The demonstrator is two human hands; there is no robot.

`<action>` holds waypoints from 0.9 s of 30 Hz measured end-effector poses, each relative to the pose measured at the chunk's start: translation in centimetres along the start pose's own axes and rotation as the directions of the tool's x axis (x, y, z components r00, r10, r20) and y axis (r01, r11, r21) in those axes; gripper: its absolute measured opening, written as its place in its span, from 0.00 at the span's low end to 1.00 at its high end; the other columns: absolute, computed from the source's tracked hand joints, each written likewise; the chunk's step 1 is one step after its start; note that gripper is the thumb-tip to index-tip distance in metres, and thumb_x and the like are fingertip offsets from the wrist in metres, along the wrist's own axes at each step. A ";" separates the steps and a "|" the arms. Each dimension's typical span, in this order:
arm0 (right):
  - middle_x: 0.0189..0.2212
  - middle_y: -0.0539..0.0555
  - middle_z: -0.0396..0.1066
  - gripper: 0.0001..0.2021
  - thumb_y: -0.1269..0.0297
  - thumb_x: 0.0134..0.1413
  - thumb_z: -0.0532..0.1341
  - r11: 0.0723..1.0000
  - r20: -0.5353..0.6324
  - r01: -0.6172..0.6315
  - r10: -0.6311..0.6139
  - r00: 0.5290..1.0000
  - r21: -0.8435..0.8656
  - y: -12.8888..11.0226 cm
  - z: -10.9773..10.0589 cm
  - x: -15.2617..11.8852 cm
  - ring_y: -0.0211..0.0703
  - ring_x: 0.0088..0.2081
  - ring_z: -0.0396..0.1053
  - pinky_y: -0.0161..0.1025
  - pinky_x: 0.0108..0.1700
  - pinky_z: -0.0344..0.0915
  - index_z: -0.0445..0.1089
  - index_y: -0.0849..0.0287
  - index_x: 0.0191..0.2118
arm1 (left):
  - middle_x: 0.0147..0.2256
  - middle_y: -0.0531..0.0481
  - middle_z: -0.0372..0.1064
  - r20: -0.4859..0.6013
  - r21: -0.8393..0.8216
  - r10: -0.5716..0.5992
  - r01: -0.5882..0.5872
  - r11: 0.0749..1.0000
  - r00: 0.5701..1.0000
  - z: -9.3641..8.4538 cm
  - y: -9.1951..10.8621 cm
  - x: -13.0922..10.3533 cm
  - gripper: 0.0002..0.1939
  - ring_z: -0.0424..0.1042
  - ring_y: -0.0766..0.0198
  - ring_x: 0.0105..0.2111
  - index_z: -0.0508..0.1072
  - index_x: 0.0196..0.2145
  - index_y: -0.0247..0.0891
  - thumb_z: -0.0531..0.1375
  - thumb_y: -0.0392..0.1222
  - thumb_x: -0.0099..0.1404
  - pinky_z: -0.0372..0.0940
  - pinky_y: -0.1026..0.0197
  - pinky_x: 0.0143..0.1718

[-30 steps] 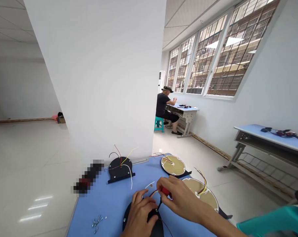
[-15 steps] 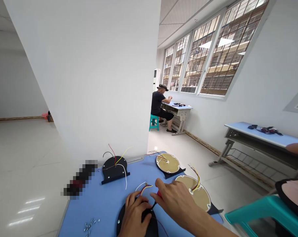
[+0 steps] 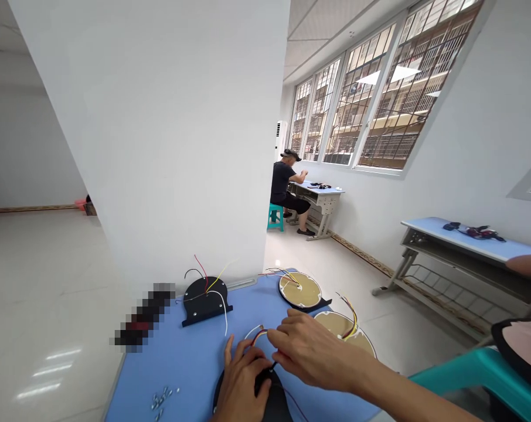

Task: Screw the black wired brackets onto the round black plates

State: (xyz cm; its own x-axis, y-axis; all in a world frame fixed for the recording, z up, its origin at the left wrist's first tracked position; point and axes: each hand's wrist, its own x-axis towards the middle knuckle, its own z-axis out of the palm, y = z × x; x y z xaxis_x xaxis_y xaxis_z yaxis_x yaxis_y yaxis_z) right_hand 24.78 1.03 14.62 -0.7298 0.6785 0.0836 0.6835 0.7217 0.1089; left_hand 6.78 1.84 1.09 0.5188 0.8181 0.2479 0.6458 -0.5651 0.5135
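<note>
My left hand (image 3: 241, 381) presses down on a black round disc (image 3: 276, 404) at the near edge of the blue table (image 3: 190, 357). My right hand (image 3: 312, 351) grips a red-handled screwdriver (image 3: 278, 358) whose dark tip points down at the disc. Red, yellow and white wires (image 3: 257, 334) curl up from the disc between both hands. Much of the disc is hidden under my hands.
Another black disc with wires (image 3: 205, 300) stands at the back of the table, two tan discs (image 3: 299, 289) (image 3: 344, 327) to the right, loose screws (image 3: 162, 398) near left. A white pillar (image 3: 169, 135) rises behind. A person (image 3: 286, 189) sits at a far desk; a teal stool (image 3: 476, 381) is at right.
The view shifted left and settled. My right hand slid slightly left over the disc, hiding more of the red handle. My left hand's fingers spread a little on the disc.
</note>
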 end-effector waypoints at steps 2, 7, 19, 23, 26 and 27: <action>0.28 0.49 0.70 0.04 0.70 0.60 0.55 0.997 -0.002 0.069 -0.069 0.998 0.028 0.1 -0.5 -0.1 0.40 0.30 0.64 0.38 0.37 0.53 0.61 0.57 0.33 | 0.45 0.53 0.74 -0.001 -0.001 0.005 -0.005 1.000 1.000 -0.1 0.1 0.0 0.19 0.63 0.51 0.57 0.74 0.41 0.49 0.57 0.29 0.55 0.38 0.28 0.63; 0.28 0.51 0.70 0.03 0.66 0.60 0.57 0.993 -0.012 0.103 -0.104 0.995 -0.061 0.0 -0.8 -0.1 0.42 0.31 0.64 0.40 0.36 0.52 0.62 0.57 0.34 | 0.43 0.52 0.74 -0.035 -0.005 0.005 -0.005 1.000 0.999 -0.1 0.4 -0.1 0.19 0.65 0.51 0.55 0.73 0.41 0.48 0.57 0.28 0.54 0.41 0.29 0.63; 0.34 0.51 0.69 0.04 0.70 0.57 0.60 0.984 -0.002 0.167 -0.168 0.986 -0.058 -0.1 -1.9 0.7 0.43 0.35 0.63 0.40 0.37 0.52 0.65 0.55 0.38 | 0.46 0.55 0.74 -0.009 -0.016 -0.007 0.007 1.000 1.000 -0.2 0.5 0.0 0.20 0.65 0.52 0.54 0.73 0.41 0.49 0.58 0.28 0.53 0.40 0.30 0.63; 0.28 0.52 0.69 0.08 0.60 0.63 0.56 0.989 -0.019 -0.062 0.060 0.998 -0.134 -0.1 -0.7 1.1 0.42 0.28 0.63 0.41 0.32 0.51 0.65 0.58 0.34 | 0.45 0.55 0.74 0.001 -0.004 -0.026 0.026 1.000 1.000 -0.2 0.5 0.0 0.18 0.64 0.52 0.54 0.73 0.39 0.47 0.57 0.28 0.54 0.40 0.31 0.63; 0.29 0.51 0.69 0.05 0.69 0.62 0.53 0.992 -0.027 -0.024 0.021 0.999 -0.122 -0.3 0.0 1.2 0.40 0.27 0.62 0.40 0.31 0.50 0.63 0.58 0.34 | 0.45 0.55 0.74 0.005 0.005 -0.030 0.030 1.000 1.000 -0.3 0.6 0.1 0.18 0.64 0.53 0.54 0.73 0.39 0.46 0.57 0.28 0.53 0.40 0.31 0.63; 0.31 0.51 0.69 0.03 0.71 0.59 0.55 0.996 -0.037 0.029 -0.032 0.999 -0.087 -0.4 0.0 1.1 0.40 0.29 0.64 0.40 0.33 0.51 0.63 0.58 0.34 | 0.45 0.55 0.74 -0.001 0.009 -0.031 0.031 0.999 1.000 -0.3 0.7 0.1 0.17 0.64 0.53 0.54 0.73 0.38 0.46 0.57 0.28 0.53 0.40 0.31 0.63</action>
State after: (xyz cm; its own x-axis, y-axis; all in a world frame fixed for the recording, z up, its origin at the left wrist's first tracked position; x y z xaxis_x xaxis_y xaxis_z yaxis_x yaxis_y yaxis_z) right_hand 23.70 1.51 14.66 -0.7515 0.6494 0.1163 0.6583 0.7265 0.1969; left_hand 7.11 1.56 1.73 0.4977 0.8355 0.2330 0.6665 -0.5403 0.5137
